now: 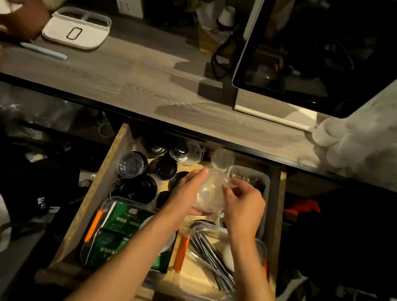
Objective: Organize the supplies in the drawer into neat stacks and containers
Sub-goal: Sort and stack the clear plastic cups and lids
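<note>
Both hands hold a clear plastic lid [211, 192] above the open drawer [107, 182]: the left hand [186, 193] cups it from below, while the right hand [243, 206] pinches its far edge with fingertips. Black round containers [137, 187] sit just left below. Thin slick plastic could likely flex and slip from so light a pinch, dropping among those containers and knocking them out of place.

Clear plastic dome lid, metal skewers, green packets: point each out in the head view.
Clear plastic dome lid [211, 192], head view, on its curved wall between both hands.
Metal skewers [212, 261], head view, mid-bundle.
Green packets [124, 219], head view, top packet's face.
</note>
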The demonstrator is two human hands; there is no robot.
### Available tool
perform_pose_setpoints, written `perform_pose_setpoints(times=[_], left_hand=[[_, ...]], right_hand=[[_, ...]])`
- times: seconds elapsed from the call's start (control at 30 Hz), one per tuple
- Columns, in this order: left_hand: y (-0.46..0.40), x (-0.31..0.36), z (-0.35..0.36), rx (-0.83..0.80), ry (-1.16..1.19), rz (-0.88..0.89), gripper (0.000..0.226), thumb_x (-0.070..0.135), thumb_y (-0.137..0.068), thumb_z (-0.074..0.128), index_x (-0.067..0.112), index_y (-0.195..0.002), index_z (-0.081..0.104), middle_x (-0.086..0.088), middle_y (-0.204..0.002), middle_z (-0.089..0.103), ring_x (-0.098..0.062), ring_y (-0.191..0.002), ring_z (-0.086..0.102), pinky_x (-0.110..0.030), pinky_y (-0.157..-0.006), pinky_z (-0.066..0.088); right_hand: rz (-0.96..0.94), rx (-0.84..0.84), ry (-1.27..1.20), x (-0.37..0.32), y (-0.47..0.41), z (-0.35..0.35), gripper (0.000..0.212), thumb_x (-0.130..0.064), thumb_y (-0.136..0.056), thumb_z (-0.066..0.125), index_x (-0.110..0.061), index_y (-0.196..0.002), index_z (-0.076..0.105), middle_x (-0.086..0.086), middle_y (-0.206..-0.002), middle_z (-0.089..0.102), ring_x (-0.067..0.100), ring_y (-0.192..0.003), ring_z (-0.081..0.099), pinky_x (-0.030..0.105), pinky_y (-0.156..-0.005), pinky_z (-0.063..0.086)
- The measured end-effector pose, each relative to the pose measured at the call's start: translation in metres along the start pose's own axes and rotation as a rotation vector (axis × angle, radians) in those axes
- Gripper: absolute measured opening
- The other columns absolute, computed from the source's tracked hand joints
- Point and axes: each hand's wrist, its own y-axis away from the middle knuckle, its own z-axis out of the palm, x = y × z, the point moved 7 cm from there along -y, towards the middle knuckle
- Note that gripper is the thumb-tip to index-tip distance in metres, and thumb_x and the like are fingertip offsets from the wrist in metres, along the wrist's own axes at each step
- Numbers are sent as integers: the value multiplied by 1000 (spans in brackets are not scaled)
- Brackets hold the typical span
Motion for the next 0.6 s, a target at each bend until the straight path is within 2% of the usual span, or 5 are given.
perform_pose_setpoints(times=[0.1, 0.2, 0.33, 0.43, 0.6], left_hand=[[15, 3, 4, 35, -19, 16, 50, 57, -96, 51, 24, -134, 50, -11, -125, 59, -32, -106, 66, -54, -81, 60], [28, 7, 7, 69, -33, 42, 57, 60, -98, 46, 19, -137, 49, -13, -127, 59, -32, -107, 66, -51, -78, 61], [46, 14, 12, 67, 8, 68, 53, 57, -100, 43, 19, -135, 52, -16, -127, 61, -33, -104, 68, -45, -70, 63], [59, 19, 11, 69, 38, 90, 46, 52, -102, 42, 18, -132, 53, -16, -126, 61, -33, -100, 70, -40, -63, 61], [76, 27, 7, 113, 90, 115, 36, 43, -104, 45, 17, -125, 59, -16, -119, 65, -32, -100, 68, -36, -61, 60]], right_hand=[[-14, 24, 59, -6, 10, -16, 28, -26, -91, 68, -23, -118, 70, -2, -97, 75, 14, -86, 70, 32, -74, 57], [-46, 2, 50, -10, 16, -25, 27, -25, -95, 61, -20, -120, 69, -2, -108, 73, 13, -99, 67, 29, -82, 54], [28, -227, -307, -14, 23, -16, 31, -17, -103, 43, -14, -129, 61, -2, -118, 65, 8, -103, 62, 16, -84, 46], [86, -376, -474, -19, 30, -14, 33, -20, -106, 37, -15, -126, 62, 4, -114, 68, 19, -100, 68, 26, -80, 54], [304, -636, -835, -29, 52, -14, 53, -51, -104, 30, -19, -116, 69, 9, -112, 73, 27, -105, 69, 50, -90, 57]])
